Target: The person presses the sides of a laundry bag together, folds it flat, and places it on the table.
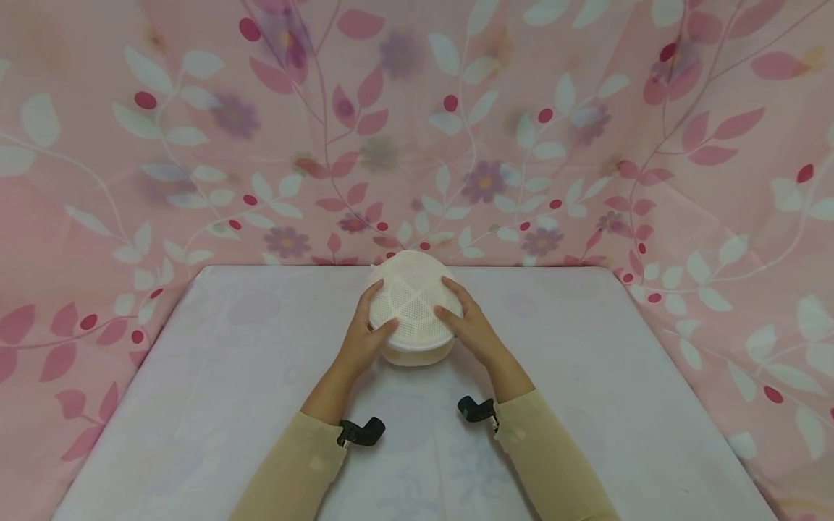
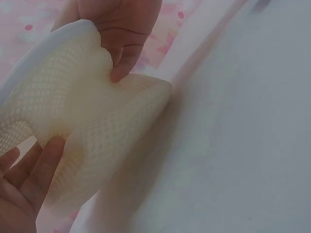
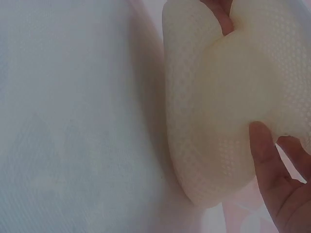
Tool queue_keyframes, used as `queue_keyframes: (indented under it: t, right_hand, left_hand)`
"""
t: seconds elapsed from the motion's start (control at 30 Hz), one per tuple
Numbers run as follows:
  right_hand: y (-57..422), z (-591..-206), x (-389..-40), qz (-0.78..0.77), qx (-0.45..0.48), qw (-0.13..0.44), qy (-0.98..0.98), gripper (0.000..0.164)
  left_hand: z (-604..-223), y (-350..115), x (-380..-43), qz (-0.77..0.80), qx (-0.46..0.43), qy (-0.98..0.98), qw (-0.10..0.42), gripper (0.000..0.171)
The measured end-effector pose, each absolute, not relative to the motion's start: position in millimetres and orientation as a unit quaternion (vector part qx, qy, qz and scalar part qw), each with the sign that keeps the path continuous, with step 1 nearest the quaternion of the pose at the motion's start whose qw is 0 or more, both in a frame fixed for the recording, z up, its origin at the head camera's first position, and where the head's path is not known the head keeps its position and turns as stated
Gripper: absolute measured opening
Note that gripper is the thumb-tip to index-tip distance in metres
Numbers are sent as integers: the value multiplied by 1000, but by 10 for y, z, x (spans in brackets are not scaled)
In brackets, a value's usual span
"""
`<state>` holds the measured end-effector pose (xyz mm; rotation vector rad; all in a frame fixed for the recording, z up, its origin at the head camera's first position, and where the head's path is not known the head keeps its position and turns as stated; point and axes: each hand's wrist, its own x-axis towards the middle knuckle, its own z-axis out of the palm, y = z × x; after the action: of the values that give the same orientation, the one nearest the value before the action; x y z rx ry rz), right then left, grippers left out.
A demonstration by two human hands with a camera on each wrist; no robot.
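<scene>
Far left, the pink floral curtain (image 1: 78, 217) stands beyond the left edge of the white table (image 1: 228, 376); white surface reaches from that edge to your left sleeve (image 1: 293, 463), leaving you room to shift sideways. Your left hand (image 1: 365, 333) is clamped on the left side of the cream mesh bag (image 1: 414, 293), thumb nearer you.

Bag sits mid-scene, far half of table, tilted toward you; a white band (image 1: 417, 347) runs along its near side above a rounded lower part. Progress, judging by this: bag is taken up in both hands, letting go is not yet done. You can't tell if it is fastened, or if its underside touches the table. Its top overlaps the far edge in the head view, so the far side looks tight; near side is roomier, between the sleeves.

Your right hand (image 1: 478, 333) grips the bag's right side, thumb and fingers bent round it. Right of your right sleeve (image 1: 554, 456), white surface again, out to the right edge.
</scene>
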<state>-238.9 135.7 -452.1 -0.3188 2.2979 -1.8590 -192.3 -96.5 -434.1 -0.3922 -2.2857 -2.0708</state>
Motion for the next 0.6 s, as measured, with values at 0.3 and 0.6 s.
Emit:
queue_keyframes:
  t: [0.3, 0.6]
  right_hand:
    - [1401, -4500, -2421, -595, -130, 74, 790, 69]
    - [1390, -4551, -2426, -643, -118, 98, 750, 73]
  left_hand:
    - [-4405, -938, -1934, -696, -114, -709, 18, 69]
    - [-4650, -941, -2091, -711, -76, -699, 13, 73]
